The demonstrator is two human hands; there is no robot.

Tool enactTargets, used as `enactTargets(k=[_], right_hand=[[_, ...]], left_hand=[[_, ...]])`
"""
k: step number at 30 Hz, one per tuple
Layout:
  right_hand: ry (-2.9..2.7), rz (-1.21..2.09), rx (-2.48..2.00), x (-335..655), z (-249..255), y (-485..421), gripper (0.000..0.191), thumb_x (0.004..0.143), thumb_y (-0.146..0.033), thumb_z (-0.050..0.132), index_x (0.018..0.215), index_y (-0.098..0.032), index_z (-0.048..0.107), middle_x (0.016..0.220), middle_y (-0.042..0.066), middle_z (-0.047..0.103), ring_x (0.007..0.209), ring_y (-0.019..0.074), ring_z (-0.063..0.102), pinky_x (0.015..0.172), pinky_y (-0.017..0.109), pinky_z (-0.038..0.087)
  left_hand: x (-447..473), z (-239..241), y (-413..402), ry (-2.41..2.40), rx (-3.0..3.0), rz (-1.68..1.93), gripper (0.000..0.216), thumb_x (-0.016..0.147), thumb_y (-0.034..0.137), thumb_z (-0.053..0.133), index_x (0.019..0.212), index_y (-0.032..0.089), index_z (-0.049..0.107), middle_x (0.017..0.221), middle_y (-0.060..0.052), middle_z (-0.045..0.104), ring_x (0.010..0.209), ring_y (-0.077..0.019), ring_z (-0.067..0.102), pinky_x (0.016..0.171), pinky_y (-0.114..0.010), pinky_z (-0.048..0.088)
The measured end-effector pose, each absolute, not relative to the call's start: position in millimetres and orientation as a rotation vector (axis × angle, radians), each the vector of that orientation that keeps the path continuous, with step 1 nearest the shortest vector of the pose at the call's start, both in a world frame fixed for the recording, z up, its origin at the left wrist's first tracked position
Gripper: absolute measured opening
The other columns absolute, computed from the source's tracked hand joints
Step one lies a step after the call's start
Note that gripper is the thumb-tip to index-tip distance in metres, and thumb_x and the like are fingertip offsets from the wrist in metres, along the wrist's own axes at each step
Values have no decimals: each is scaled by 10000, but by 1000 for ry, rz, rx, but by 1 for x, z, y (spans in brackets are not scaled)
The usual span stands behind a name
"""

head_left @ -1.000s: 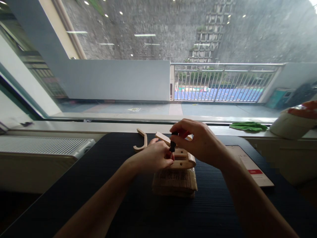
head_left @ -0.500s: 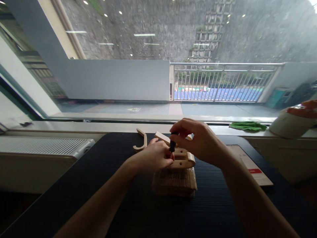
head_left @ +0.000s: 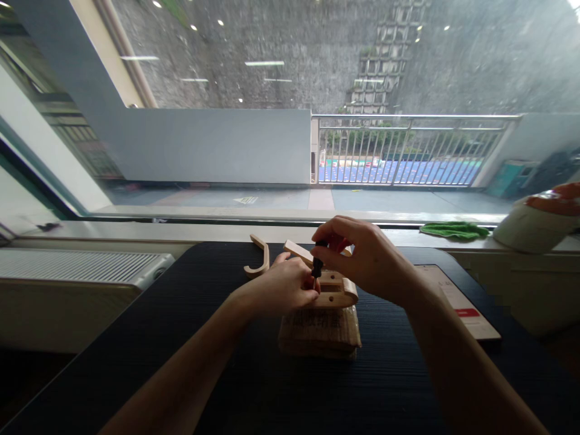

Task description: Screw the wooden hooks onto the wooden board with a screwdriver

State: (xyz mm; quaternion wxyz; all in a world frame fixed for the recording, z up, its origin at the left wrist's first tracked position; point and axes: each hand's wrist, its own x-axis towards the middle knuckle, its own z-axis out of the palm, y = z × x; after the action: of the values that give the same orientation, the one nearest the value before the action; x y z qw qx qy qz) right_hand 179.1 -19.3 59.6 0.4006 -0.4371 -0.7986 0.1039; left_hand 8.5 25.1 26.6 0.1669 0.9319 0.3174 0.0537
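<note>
My right hand [head_left: 365, 257] is closed round a small screwdriver [head_left: 318, 263] with a dark handle, held upright with its tip down on a flat wooden piece [head_left: 338, 293] that has a rectangular slot. My left hand [head_left: 278, 287] pinches the left end of that wooden piece and steadies it. The piece rests on a wrapped stack of wooden parts [head_left: 319, 331] on the black table [head_left: 136, 338]. A curved wooden hook [head_left: 258, 257] and a slanted wooden strip [head_left: 296, 251] lie just behind my hands.
A white sheet with a red mark [head_left: 457, 305] lies on the table's right side. A green cloth [head_left: 453, 229] and a white object [head_left: 528, 226] sit on the window sill. A radiator [head_left: 81, 266] stands at the left below the window.
</note>
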Motion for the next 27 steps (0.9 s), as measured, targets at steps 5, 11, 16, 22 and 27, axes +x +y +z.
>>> enactTargets(k=[5,11,16,22,27], right_hand=[[-2061,305,-1074,182,63,-23,182,817,-223,544,977,-217,632,891,-10,634,731,92,567,644,216,433],[-2058,320,-1049,183,63,-22,174,837,-179,506,947,-215,635,904,-13,637,753,89,573,633,205,432],[-2010,269,-1134,183,60,-21,137,791,-306,595,876,-200,605,750,-19,617,684,102,560,589,219,427],[-2065,304,-1067,182,66,-25,194,825,-204,531,991,-229,626,920,-21,639,737,82,568,651,213,433],[-2062,316,-1065,180,62,-22,155,834,-214,530,941,-218,643,849,-18,641,727,86,562,631,208,421]], left_hand=[[8,24,26,928,2655,152,235,793,333,485,765,240,700,822,-8,660,988,-256,509,978,-441,214],[8,25,26,919,2665,153,238,800,341,483,774,255,704,853,-7,656,1021,-258,500,995,-435,190],[10,29,23,919,2661,136,251,810,336,478,764,239,705,834,-9,661,1017,-250,502,1005,-445,171],[9,26,24,936,2674,142,241,798,327,483,765,236,704,848,-15,661,987,-250,507,966,-449,227],[9,28,24,905,2668,151,229,798,307,479,781,259,703,855,3,665,1025,-252,496,994,-455,186]])
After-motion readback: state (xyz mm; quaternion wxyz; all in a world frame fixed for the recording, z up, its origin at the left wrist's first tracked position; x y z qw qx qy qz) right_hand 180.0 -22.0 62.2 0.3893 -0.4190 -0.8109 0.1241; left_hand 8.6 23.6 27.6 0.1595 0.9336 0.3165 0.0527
